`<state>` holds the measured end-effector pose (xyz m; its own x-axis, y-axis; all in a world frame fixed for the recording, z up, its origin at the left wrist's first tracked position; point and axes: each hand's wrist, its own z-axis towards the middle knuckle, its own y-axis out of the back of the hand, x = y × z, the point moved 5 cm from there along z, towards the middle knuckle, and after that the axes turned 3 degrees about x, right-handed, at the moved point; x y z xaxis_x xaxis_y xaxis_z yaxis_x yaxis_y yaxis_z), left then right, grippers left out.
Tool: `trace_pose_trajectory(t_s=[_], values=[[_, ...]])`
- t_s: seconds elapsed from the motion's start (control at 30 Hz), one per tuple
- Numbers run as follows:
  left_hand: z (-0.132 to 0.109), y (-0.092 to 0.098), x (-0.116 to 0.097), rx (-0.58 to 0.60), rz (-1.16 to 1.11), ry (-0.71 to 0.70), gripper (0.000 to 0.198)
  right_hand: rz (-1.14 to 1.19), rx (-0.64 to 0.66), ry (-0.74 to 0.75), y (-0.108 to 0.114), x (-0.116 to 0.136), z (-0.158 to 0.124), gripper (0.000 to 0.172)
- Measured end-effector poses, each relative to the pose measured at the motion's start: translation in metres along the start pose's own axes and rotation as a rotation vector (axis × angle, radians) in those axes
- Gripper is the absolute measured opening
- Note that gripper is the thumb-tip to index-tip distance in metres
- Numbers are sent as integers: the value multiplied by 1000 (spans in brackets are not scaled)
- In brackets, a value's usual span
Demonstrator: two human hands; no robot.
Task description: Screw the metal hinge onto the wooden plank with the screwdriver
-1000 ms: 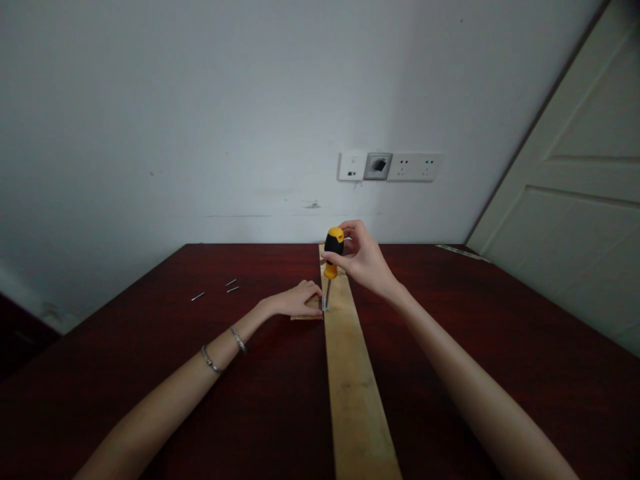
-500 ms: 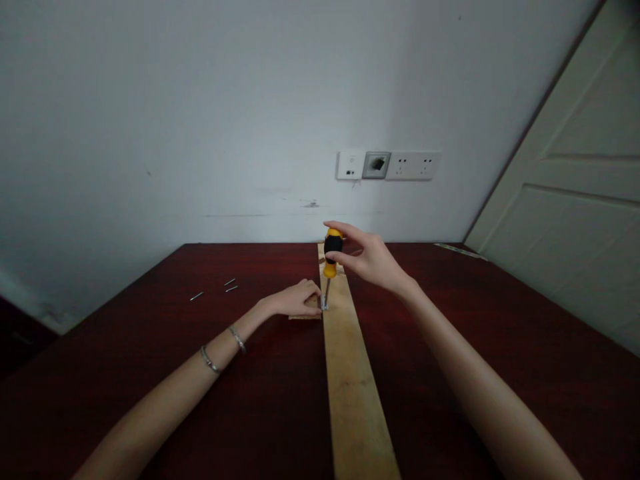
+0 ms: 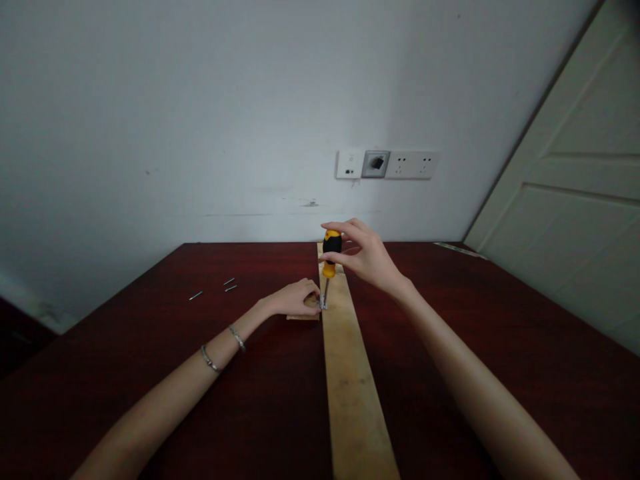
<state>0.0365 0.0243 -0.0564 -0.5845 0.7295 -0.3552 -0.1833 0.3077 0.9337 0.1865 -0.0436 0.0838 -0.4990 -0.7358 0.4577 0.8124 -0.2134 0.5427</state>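
Note:
My right hand (image 3: pixel 363 257) is closed around the yellow and black handle of a screwdriver (image 3: pixel 331 247), gripping it from the right. The screwdriver stands nearly upright, its tip down at a small metal bracket (image 3: pixel 324 303) on the left edge of a long wooden plank (image 3: pixel 353 387). From the left, my left hand (image 3: pixel 297 298) pinches at this bracket with thumb and fingers. Beneath that hand lies a small wood piece (image 3: pixel 303 317), mostly covered, against the plank's side. Whether a screw is under the tip is too small to tell.
Several loose screws (image 3: pixel 230 288) lie on the dark red tabletop (image 3: pixel 240 413) to the left. A flat strip (image 3: pixel 460 250) rests at the back right. Behind the table is a white wall with sockets (image 3: pixel 387 165), and a white door (image 3: pixel 580 193) stands at the right.
Little differs. My right hand's fingers have shifted slightly on the screwdriver handle, which has moved a touch to the left. My left hand stays at the bracket.

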Motion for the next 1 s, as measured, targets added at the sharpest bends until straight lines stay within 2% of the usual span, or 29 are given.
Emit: trace_pose_trajectory(t_s=[0.2,0.37,0.73,1.0], values=[[-2,2,0,0,7,50,43,50,-2,-26,-1,-4,1,53],[-2,2,0,-3,26,39,41,158,32,-84,0,-9,1,45],[-2,2,-1,0,31,22,43,246,17,-117,1,-15,0,46],[-2,1,2,-5,22,19,43,202,-23,-81,-3,-14,0,39]])
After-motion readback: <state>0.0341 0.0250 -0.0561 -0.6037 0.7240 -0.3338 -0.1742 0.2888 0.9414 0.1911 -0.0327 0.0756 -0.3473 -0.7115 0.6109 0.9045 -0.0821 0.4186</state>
